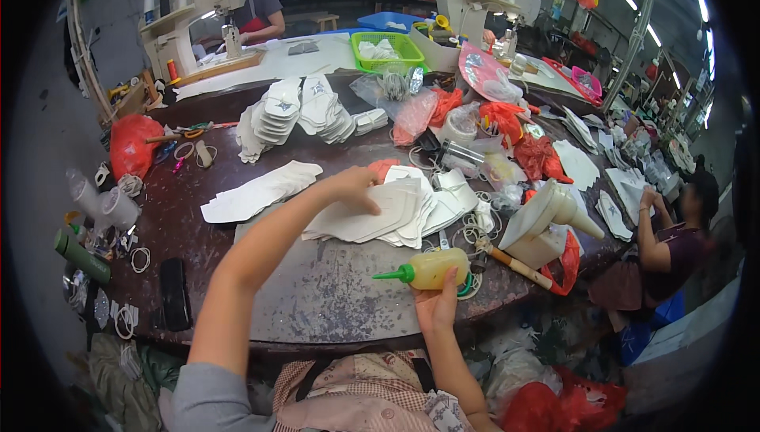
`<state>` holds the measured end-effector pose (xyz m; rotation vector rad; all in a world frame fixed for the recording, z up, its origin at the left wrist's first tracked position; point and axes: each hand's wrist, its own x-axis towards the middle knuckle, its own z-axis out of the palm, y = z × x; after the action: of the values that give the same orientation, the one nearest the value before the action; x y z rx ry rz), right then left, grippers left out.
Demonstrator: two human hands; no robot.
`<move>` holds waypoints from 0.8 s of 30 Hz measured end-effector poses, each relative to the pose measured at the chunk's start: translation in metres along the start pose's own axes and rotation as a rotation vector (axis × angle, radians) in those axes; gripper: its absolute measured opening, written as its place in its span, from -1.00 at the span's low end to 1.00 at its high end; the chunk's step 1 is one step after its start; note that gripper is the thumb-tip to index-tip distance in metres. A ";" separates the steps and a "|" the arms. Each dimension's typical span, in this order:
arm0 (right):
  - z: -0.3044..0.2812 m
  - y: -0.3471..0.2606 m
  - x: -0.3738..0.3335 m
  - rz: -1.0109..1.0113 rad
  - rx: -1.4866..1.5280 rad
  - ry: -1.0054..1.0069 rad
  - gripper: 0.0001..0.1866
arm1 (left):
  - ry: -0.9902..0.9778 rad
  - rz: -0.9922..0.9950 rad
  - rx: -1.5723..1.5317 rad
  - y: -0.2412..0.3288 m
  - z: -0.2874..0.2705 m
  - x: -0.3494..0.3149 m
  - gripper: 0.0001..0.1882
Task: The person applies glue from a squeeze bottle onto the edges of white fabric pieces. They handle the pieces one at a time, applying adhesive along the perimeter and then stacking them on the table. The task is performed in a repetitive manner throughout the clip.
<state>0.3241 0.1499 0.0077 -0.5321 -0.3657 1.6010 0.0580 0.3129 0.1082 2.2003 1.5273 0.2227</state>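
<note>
My right hand [437,307] is closed around a squeeze bottle [432,269] of yellowish liquid, held on its side over the table's near part. Its green pointed nozzle aims left. My left hand [355,186] reaches across to a fanned stack of white cut pieces [360,222], thumb on top and closed at their far edge; some fingertips are hidden. Left of that hand lies another row of overlapping white pieces [261,190]. More white pieces [453,198] are spread just right of the stack. Farther back stand piles of white pieces with star marks [277,107].
The dark worn table [317,297] carries a black case [175,293], a red bag [131,145] and a cream machine-like stand [546,218]. Plastic bags [507,127] crowd the back right. Sewing machines [190,20] stand beyond, near a green basket [388,48]. A co-worker [673,234] sits right.
</note>
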 end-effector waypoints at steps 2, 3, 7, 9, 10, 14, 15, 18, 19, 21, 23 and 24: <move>0.001 -0.009 0.000 0.009 0.024 0.009 -0.44 | 0.037 0.007 -0.119 0.033 -0.025 -0.040 -0.46; 0.001 -0.009 0.000 0.029 0.043 0.007 -0.44 | 0.200 0.000 -0.232 0.035 -0.029 -0.070 -0.45; 0.001 -0.017 -0.002 0.065 0.233 0.077 -0.40 | 0.859 -0.090 -1.311 0.059 0.013 -0.186 -0.53; 0.001 -0.022 -0.002 0.074 0.276 0.086 -0.37 | 1.045 -0.236 -1.559 0.062 0.050 -0.224 -0.55; -0.003 -0.023 0.001 0.102 0.310 0.064 -0.37 | 1.112 -0.313 -1.736 0.067 0.070 -0.239 -0.56; 0.003 -0.021 -0.002 0.106 0.239 0.053 -0.37 | 0.704 -0.642 -2.058 0.058 0.120 -0.306 -0.57; 0.004 -0.020 -0.002 0.117 0.242 0.052 -0.37 | 0.578 -0.664 -2.064 0.067 0.117 -0.322 -0.57; -0.003 -0.023 0.000 0.123 0.228 0.067 -0.36 | -0.143 -0.637 -1.412 0.078 0.069 -0.352 -0.61; -0.006 -0.023 0.001 0.107 0.217 0.076 -0.35 | -0.162 -0.575 -1.131 0.079 0.055 -0.346 -0.62; -0.005 -0.024 0.000 0.072 0.183 0.087 -0.34 | -0.192 -0.412 -0.587 0.084 0.038 -0.325 -0.63; 0.000 -0.020 0.000 0.053 0.145 0.112 -0.33 | 0.295 0.000 -0.318 0.091 0.047 -0.293 -0.57; 0.001 -0.019 0.000 0.043 0.123 0.119 -0.33 | 0.359 0.038 -0.167 0.090 0.051 -0.271 -0.39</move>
<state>0.3391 0.1524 0.0184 -0.5408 -0.1664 1.6128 0.0519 0.0244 0.1355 2.1384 1.5799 0.7650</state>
